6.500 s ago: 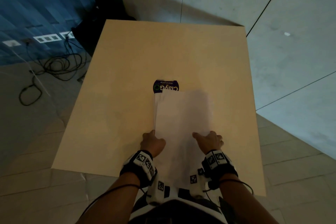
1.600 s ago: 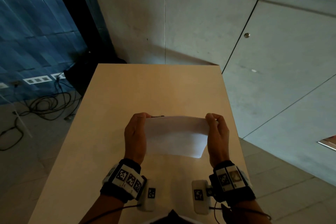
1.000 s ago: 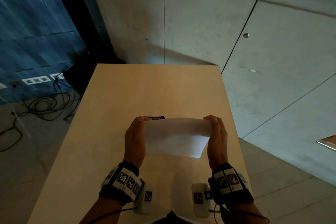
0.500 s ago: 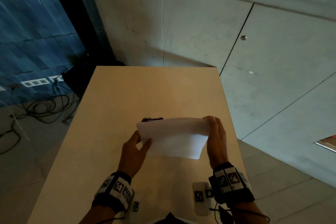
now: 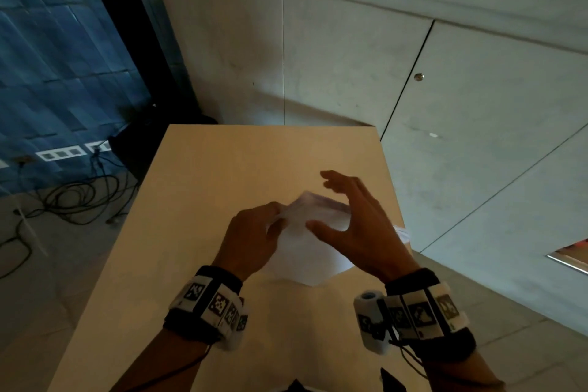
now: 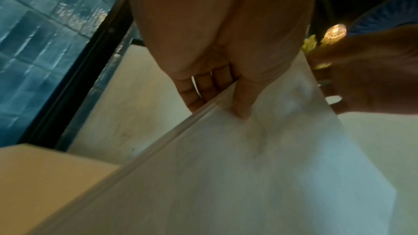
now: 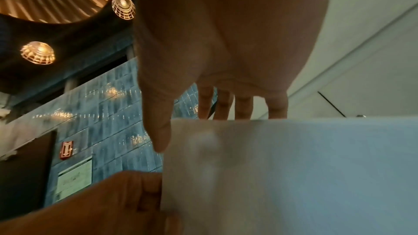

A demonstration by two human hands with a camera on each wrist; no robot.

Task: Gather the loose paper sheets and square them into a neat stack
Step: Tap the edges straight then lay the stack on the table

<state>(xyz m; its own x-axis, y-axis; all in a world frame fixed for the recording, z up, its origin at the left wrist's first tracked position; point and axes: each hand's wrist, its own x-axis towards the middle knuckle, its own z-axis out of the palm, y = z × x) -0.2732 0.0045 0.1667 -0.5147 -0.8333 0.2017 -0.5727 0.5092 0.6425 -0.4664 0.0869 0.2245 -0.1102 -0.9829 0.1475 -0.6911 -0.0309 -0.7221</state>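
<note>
A stack of white paper sheets (image 5: pixel 305 256) stands tilted above the tan table (image 5: pixel 222 169), one corner pointing down. My left hand (image 5: pixel 273 216) pinches its upper left edge; in the left wrist view the thumb (image 6: pixel 243 103) lies on the front of the paper stack (image 6: pixel 248 176) and the fingers curl behind. My right hand (image 5: pixel 331 200) hovers over the top edge with fingers spread and straight. In the right wrist view its fingers (image 7: pixel 243 104) reach behind the sheets (image 7: pixel 294 176) and the thumb hangs in front. The stack's right side is hidden behind this hand.
The table's right edge (image 5: pixel 393 188) lies close beside my right hand, with grey floor beyond it. Cables (image 5: pixel 73 200) lie on the floor to the left. A concrete wall (image 5: pixel 350 57) stands behind the table's far edge.
My left hand has taken hold of the stack's left edge again. My right hand has let go of the right edge and spread above the top. The stack has turned onto a corner.
</note>
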